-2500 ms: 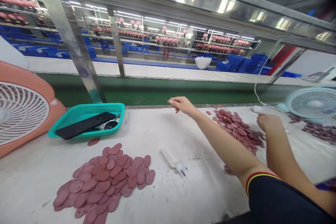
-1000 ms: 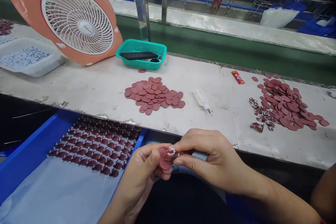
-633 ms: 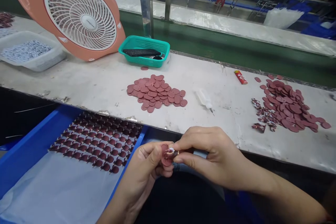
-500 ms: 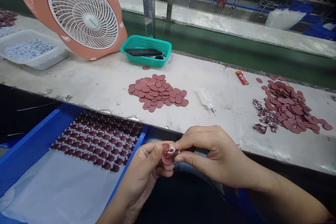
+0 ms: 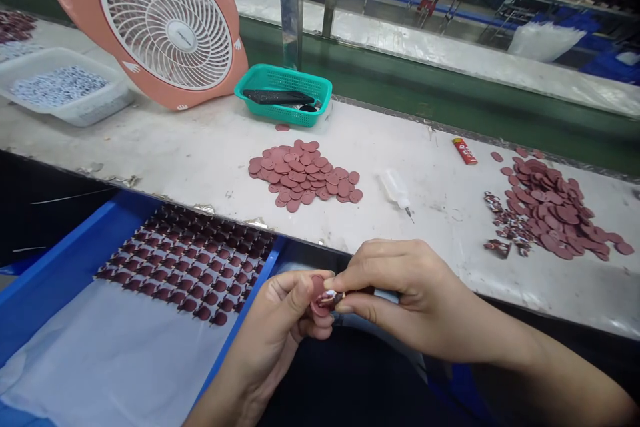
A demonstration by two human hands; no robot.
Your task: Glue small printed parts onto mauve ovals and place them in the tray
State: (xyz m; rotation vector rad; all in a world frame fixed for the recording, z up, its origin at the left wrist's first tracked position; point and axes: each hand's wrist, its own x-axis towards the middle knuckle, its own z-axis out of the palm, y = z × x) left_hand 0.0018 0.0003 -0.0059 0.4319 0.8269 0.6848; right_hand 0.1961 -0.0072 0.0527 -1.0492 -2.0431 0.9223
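Low in front of the bench edge, my left hand (image 5: 280, 327) pinches a small maroon oval piece (image 5: 317, 295) between thumb and fingers. My right hand (image 5: 395, 290) meets it from the right, fingertips closed on a tiny white-and-dark part (image 5: 331, 295) pressed against that piece. On the white bench lie two heaps of the same maroon pieces, one in the middle (image 5: 305, 175) and one at the right (image 5: 555, 207). A blue tray (image 5: 60, 267) at lower left holds rows of maroon pieces (image 5: 190, 263) on white paper.
A small glue bottle (image 5: 396, 189) lies between the heaps, a red tube (image 5: 465, 151) behind it. A teal basket (image 5: 285, 95) with a black object, an orange fan (image 5: 155, 20) and a white bin of small parts (image 5: 60, 90) stand at the back left. Small dark parts (image 5: 505, 233) lie beside the right heap.
Earlier both arms reached across the bench toward the right heap. Since then the hands have come together in front of me and stayed there; the view has only drifted slightly.
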